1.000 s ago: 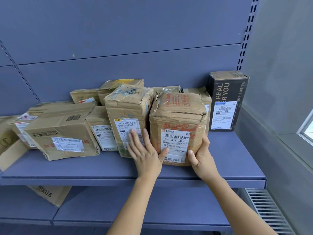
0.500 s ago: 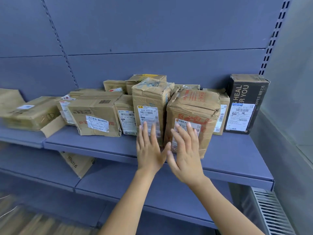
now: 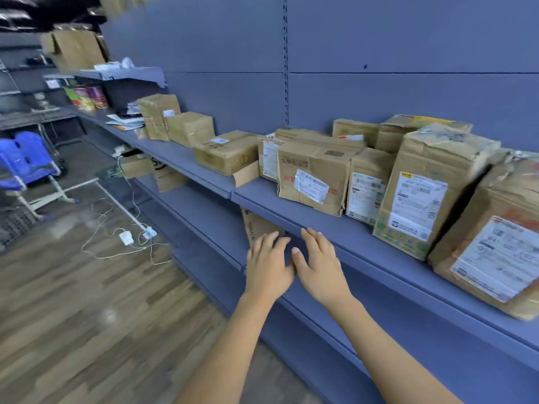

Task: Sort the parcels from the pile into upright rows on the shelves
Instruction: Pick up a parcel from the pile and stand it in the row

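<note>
Several brown cardboard parcels stand in a row on the blue shelf (image 3: 326, 225). At the far right is a crumpled parcel with a large white label (image 3: 493, 246). To its left stands a tall parcel (image 3: 423, 193), then a smaller one (image 3: 367, 185) and a wide low one (image 3: 315, 173). More parcels (image 3: 227, 156) lie further left on the same shelf. My left hand (image 3: 268, 266) and my right hand (image 3: 318, 263) hover side by side in front of the shelf edge, fingers straight, holding nothing.
A lower shelf (image 3: 210, 217) holds a parcel (image 3: 259, 228) partly hidden under the upper shelf edge. White cables and chargers (image 3: 128, 237) lie on the wooden floor. A blue chair (image 3: 26, 161) stands at the left. Cans (image 3: 90, 97) and papers sit on the far shelf.
Both hands have left the labelled parcel at the right and now hang free in front of the shelf edge. The view has swung left, showing the floor and the far shelves.
</note>
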